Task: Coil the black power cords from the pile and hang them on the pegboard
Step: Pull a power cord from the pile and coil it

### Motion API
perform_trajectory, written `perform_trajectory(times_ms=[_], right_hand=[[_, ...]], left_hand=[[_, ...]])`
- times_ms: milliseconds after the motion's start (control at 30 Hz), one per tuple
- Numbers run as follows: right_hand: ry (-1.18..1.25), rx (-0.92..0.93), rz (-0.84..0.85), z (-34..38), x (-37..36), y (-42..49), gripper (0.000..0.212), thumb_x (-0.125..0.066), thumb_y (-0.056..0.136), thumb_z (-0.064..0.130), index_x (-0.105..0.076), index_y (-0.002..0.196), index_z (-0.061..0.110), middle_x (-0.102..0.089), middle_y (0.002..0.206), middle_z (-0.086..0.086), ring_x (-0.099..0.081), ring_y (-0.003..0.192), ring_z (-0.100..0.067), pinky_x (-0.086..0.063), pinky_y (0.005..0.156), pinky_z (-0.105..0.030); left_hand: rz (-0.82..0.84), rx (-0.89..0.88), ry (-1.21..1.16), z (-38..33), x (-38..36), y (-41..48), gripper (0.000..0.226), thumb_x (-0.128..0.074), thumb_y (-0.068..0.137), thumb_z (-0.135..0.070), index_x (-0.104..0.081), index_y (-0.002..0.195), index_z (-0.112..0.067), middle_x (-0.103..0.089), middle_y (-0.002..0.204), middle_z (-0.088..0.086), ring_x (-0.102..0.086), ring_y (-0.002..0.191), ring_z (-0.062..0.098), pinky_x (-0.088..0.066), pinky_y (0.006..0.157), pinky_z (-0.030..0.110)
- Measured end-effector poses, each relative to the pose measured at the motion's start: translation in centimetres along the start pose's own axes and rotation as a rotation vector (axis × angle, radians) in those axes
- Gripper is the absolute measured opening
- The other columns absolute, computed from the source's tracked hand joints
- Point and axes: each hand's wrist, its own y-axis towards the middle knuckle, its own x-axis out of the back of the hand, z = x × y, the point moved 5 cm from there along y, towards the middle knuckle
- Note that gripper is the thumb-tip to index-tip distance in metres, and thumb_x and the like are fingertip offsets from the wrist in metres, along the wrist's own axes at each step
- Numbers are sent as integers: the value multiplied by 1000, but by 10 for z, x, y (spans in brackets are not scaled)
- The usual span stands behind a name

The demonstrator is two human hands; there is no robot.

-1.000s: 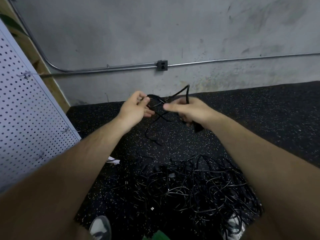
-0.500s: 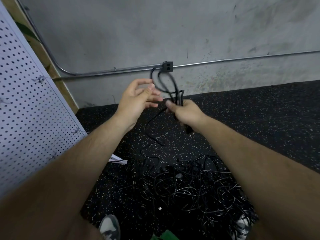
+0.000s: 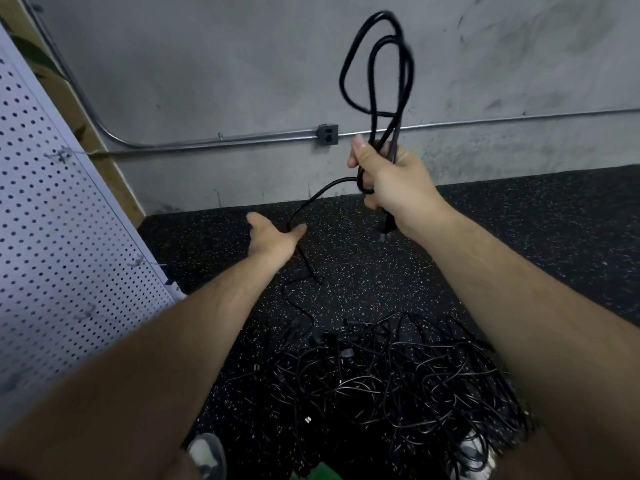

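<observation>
Right hand: raised, fingers curled round the gathered loops of one black power cord; the loops stand up in front of the wall.
Plug: hangs just below that fist.
Left hand: lower; the cord's tail passes through it, grip cannot be told.
Pile: tangled on the floor, below both hands.
Pegboard: far left.
</observation>
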Motion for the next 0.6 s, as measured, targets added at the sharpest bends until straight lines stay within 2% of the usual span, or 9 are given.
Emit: perform_trajectory(times_ms=[67, 133, 167, 233, 333, 367, 467, 533, 600], right_hand=[[-9, 31, -17, 5, 7, -2, 35, -55, 102, 45, -62, 78, 20, -33, 58, 4, -32, 50, -10, -35, 51, -26], [14, 27, 28, 3, 10, -4, 35, -57, 101, 44, -64, 79, 19, -34, 58, 3, -33, 51, -10, -35, 50, -24], [0, 6, 60, -1, 12, -5, 34, -59, 100, 44, -66, 80, 18, -36, 57, 4, -34, 49, -10, -35, 49, -24], [-170, -61, 111, -17, 14, -6, 30, -63, 97, 45, -70, 84, 19, -44, 57, 8, -40, 49, -9, -39, 53, -27], [-535, -187, 217, -54, 11, -10, 21, -68, 93, 46, -71, 92, 25, -61, 75, 13, -56, 67, -5, -48, 75, -30], [-579, -227, 265, -66, 5, -12, 21, -71, 90, 45, -71, 90, 25, -63, 74, 13, -58, 68, -5, -48, 76, -27], [-507, -247, 288, -85, -16, -13, 27, -80, 84, 40, -76, 94, 15, -63, 59, 16, -57, 52, 6, -42, 57, -15], [-447, -208, 232, -85, -26, -7, 22, -80, 87, 33, -76, 95, 13, -58, 48, 22, -51, 43, 10, -39, 52, -12], [-438, -182, 192, -79, -29, -3, 15, -76, 91, 32, -73, 89, 18, -55, 45, 24, -50, 42, 11, -37, 50, -12]], left_hand=[[198, 56, 4, 13, -10, -1, 55, -62, 97, -50, -38, 135, -18, -60, 113, 7, -61, 81, 18, -51, 61, 30], [409, 15, 2, 16, -20, -5, 37, -49, 105, -44, -60, 119, -11, -61, 91, 4, -57, 68, 13, -44, 52, 26], [439, -25, -7, 12, -21, -6, 37, -46, 107, -40, -66, 109, -9, -60, 83, 4, -57, 64, 13, -43, 51, 25], [376, -89, -51, -6, -15, -6, 39, -43, 109, -36, -68, 101, -7, -58, 73, 3, -55, 59, 11, -43, 48, 24], [310, -196, -122, -39, -3, -9, 37, -43, 109, -34, -68, 95, -10, -56, 67, -1, -51, 55, 10, -40, 46, 22], [313, -225, -165, -48, -1, -11, 36, -43, 109, -32, -68, 93, -11, -56, 66, -1, -50, 54, 10, -38, 46, 21], [316, -238, -368, -69, 6, -26, 36, -48, 107, -36, -67, 92, -9, -54, 61, -5, -44, 48, 7, -31, 44, 19], [314, -228, -480, -78, 13, -32, 29, -46, 109, -26, -65, 101, -5, -57, 62, -7, -43, 47, 5, -30, 43, 18], [337, -229, -568, -78, 22, -31, 26, -39, 110, -15, -62, 114, -2, -60, 67, -5, -45, 49, 5, -32, 45, 19]])
